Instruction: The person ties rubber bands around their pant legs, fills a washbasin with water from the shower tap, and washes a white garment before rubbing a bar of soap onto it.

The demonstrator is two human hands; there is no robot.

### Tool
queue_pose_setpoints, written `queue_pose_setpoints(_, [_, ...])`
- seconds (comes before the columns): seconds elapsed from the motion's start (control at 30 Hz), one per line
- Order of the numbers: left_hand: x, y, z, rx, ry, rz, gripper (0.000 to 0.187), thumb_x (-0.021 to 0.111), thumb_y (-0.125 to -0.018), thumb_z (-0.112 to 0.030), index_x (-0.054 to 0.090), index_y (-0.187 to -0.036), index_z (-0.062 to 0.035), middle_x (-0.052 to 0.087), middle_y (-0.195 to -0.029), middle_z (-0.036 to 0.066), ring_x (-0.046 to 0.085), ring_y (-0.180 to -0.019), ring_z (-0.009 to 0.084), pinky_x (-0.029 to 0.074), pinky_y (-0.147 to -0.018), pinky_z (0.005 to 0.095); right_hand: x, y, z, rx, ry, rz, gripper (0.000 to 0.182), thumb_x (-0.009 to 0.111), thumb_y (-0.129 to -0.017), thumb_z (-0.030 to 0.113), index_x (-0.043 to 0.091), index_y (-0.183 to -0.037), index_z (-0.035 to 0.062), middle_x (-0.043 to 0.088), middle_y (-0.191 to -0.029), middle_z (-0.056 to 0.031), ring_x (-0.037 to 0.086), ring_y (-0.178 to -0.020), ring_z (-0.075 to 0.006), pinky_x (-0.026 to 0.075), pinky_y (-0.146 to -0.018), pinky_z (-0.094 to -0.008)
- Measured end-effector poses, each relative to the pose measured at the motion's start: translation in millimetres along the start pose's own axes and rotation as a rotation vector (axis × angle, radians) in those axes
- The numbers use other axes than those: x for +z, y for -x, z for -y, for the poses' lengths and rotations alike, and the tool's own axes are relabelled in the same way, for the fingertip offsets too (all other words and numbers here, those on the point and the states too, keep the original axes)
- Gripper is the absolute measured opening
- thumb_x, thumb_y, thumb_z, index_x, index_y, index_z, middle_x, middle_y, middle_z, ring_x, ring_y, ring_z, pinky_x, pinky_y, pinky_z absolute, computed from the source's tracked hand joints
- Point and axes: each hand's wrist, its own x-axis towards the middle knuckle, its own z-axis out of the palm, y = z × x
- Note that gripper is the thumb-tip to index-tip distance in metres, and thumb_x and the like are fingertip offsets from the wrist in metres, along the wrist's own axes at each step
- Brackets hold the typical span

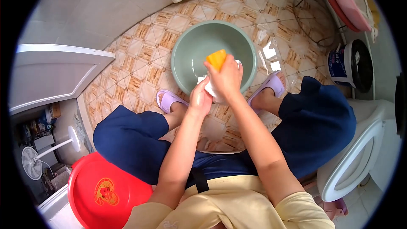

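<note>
My right hand [227, 77] grips an orange-yellow bar of soap [217, 60], its far end sticking out past the fingers. Just below and to the left, my left hand [200, 98] is closed on a white cloth [208, 87]. Part of the cloth lies under my right hand, and more white shows beyond its outer side. Both hands are close together over the near side of a grey-green basin [185, 44] on the floor between my feet. The fingers hide much of the cloth.
A red basin [80, 186] stands at lower left. On the right are a white toilet [328, 186], a dark-and-white bucket [338, 65] and pink basins [349, 6]. A hose [302, 23] curls on the tiled floor [157, 38]. A white door [63, 57] is at left.
</note>
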Motion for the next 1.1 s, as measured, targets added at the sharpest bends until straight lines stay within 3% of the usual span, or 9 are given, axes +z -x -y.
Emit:
queue_pose_setpoints(0.07, [-5,3,3,0.006,0.020,-0.043,0.044,0.042,-0.094,-0.031,0.041,-0.129,-0.0043,0.048,-0.128,0.007,0.047,-0.117,0.0191,0.036,-0.099,0.0357,20,19,-1,-0.055,0.082,-0.083,0.064,0.068,-0.071,0.045,0.049,-0.103,-0.0069,0.055,-0.106,-0.0236,0.050,-0.108,-0.0347,0.018,-0.106,-0.0541])
queue_pose_setpoints(0.13, [-19,5,3,0.092,0.343,0.230,0.041,0.046,-0.093,-0.027,0.045,-0.125,-0.0023,0.052,-0.123,0.008,0.049,-0.114,0.0184,0.038,-0.097,0.0344,40,44,12,-0.524,0.173,-0.350,0.063,0.068,-0.070,0.048,0.050,-0.099,-0.0053,0.057,-0.099,-0.0226,0.053,-0.099,-0.0354,0.024,-0.102,-0.0518])
queue_pose_setpoints(0.27, [-11,-1,0,0.057,0.193,0.001,0.042,0.048,-0.092,-0.028,0.046,-0.124,-0.0019,0.053,-0.122,0.008,0.049,-0.114,0.0187,0.039,-0.096,0.0341,42,33,19,-0.546,0.035,-0.165,0.060,0.070,-0.069,0.044,0.050,-0.099,-0.0046,0.057,-0.092,-0.0207,0.053,-0.096,-0.0362,0.027,-0.100,-0.0519])
queue_pose_setpoints(0.4, [-13,-10,-1,0.027,-0.030,-0.132,0.043,0.050,-0.092,-0.030,0.047,-0.124,-0.0015,0.054,-0.122,0.009,0.050,-0.113,0.0198,0.039,-0.097,0.0343,15,2,-2,-0.295,0.139,-0.317,0.055,0.070,-0.071,0.041,0.050,-0.097,-0.0033,0.058,-0.085,-0.0190,0.056,-0.089,-0.0362,0.035,-0.095,-0.0451])
queue_pose_setpoints(0.47, [1,-3,-10,0.119,-0.061,-0.120,0.043,0.050,-0.092,-0.029,0.048,-0.123,-0.0006,0.054,-0.123,0.010,0.051,-0.113,0.0207,0.040,-0.097,0.0346,6,-20,-31,0.072,-0.274,-0.342,0.050,0.067,-0.076,0.040,0.050,-0.095,-0.0035,0.060,-0.085,-0.0195,0.059,-0.079,-0.0339,0.044,-0.079,-0.0426])
queue_pose_setpoints(0.67, [1,-5,-30,-0.003,0.239,0.002,0.053,0.055,-0.088,-0.035,0.045,-0.125,0.0021,0.054,-0.121,0.013,0.054,-0.109,0.0244,0.044,-0.093,0.0375,58,-15,-66,0.074,-0.765,-0.159,0.047,0.065,-0.079,0.034,0.050,-0.102,-0.0032,0.061,-0.093,-0.0160,0.059,-0.083,-0.0292,0.045,-0.075,-0.0383])
queue_pose_setpoints(0.8, [-22,-20,-28,0.259,0.172,0.034,0.051,0.040,-0.094,-0.041,0.038,-0.133,-0.0094,0.046,-0.131,0.010,0.048,-0.117,0.0247,0.037,-0.100,0.0380,48,45,17,-0.364,-0.064,-0.383,0.059,0.071,-0.070,0.036,0.048,-0.109,-0.0010,0.054,-0.092,-0.0167,0.051,-0.087,-0.0356,0.040,-0.077,-0.0423])
queue_pose_setpoints(0.9, [-25,-9,-23,0.169,0.232,0.021,0.052,0.038,-0.094,-0.043,0.037,-0.134,-0.0103,0.045,-0.133,0.009,0.047,-0.118,0.0246,0.037,-0.100,0.0383,40,42,32,-0.497,0.018,-0.236,0.059,0.073,-0.067,0.037,0.049,-0.106,-0.0001,0.053,-0.094,-0.0163,0.050,-0.089,-0.0329,0.038,-0.075,-0.0413])
queue_pose_setpoints(1.1, [-20,-2,-9,-0.082,0.275,-0.027,0.053,0.038,-0.095,-0.044,0.035,-0.136,-0.0096,0.044,-0.134,0.007,0.045,-0.120,0.0242,0.037,-0.100,0.0394,40,-4,3,-0.321,0.076,-0.214,0.056,0.072,-0.069,0.043,0.052,-0.099,0.0001,0.055,-0.090,-0.0135,0.051,-0.087,-0.0302,0.039,-0.075,-0.0394])
